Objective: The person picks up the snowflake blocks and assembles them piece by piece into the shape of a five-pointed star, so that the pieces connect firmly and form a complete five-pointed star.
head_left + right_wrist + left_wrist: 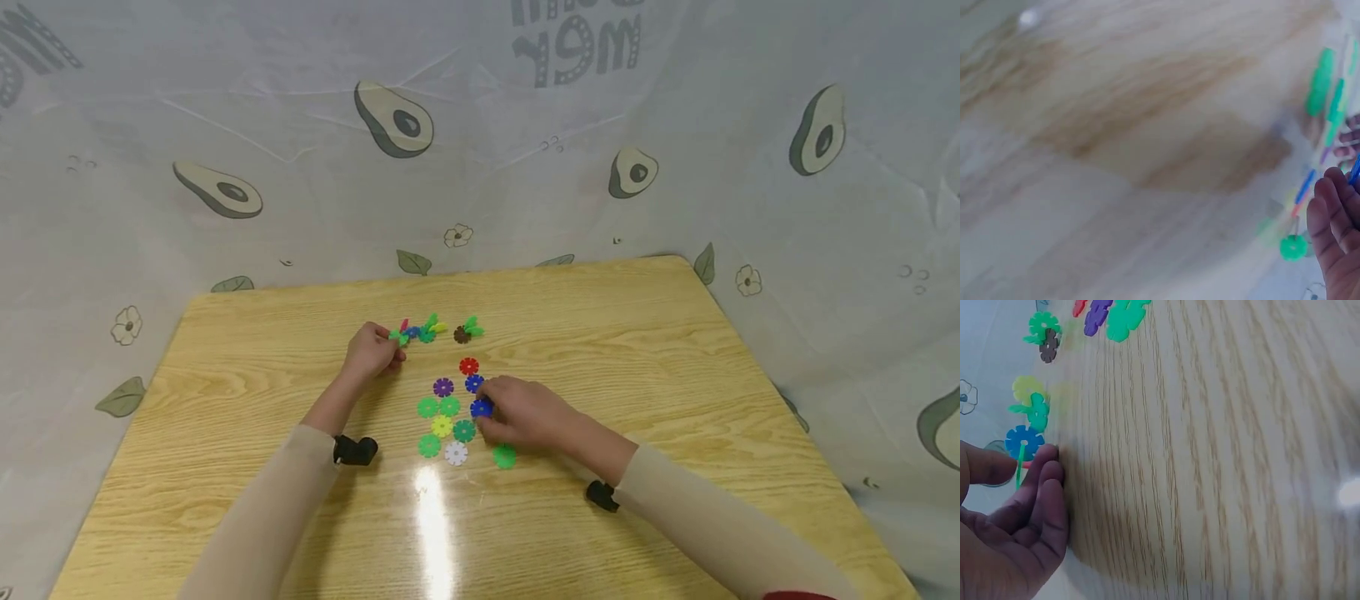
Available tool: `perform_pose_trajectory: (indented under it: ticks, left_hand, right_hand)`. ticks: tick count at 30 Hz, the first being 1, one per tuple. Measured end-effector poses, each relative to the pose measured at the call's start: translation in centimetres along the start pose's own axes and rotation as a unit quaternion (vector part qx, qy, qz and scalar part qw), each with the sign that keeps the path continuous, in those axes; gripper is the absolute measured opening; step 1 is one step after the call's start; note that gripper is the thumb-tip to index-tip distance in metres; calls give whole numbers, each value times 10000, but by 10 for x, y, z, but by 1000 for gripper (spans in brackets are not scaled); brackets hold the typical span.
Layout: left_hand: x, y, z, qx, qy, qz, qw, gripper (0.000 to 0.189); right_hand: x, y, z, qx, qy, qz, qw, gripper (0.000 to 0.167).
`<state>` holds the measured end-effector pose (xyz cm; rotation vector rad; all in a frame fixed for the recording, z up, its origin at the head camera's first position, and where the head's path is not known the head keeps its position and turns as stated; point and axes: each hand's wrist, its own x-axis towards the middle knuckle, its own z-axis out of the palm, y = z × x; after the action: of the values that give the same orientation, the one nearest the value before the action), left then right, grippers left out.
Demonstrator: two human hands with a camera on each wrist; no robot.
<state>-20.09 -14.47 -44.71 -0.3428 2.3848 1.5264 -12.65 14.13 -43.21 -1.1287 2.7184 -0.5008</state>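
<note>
Risk, tbh: my left hand (pixel 372 350) pinches a green disc (pixel 399 337) at 11 o'clock, right hand (pixel 531 412) a blue disc (pixel 482 409) near 12; dragging low could knock the teal disc (pixel 464 431).

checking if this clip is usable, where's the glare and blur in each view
Head: a glare streak on the near table, discs distinguishable; left wrist: a white glare spot at the right edge; right wrist: blurred and washed out, wood grain smeared, a small bright spot upper left.
</note>
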Motion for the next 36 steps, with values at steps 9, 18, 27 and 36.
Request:
perform_pose_trajectory:
  ticks: [9,18,27,36]
  left_hand:
    - [-27,-3,-4,1597,-59,949,9826,32]
    - [-59,-4,22,3063,-1291,1857,9247,31]
    - [-64,-9,31,3137,-1117,2000,9215,24]
    - [-70,0,34,1637,-716,2726,9454,13]
  right_hand:
    - [-7,-5,-21,657,588,34,9961,31]
    - [-11,-12,-42,992,1142,-268,9881,27]
    - [-16,-14,-44,1064,1229,-420,9858,27]
    - [-22,-10,-46,1286,1449,-367,9804,25]
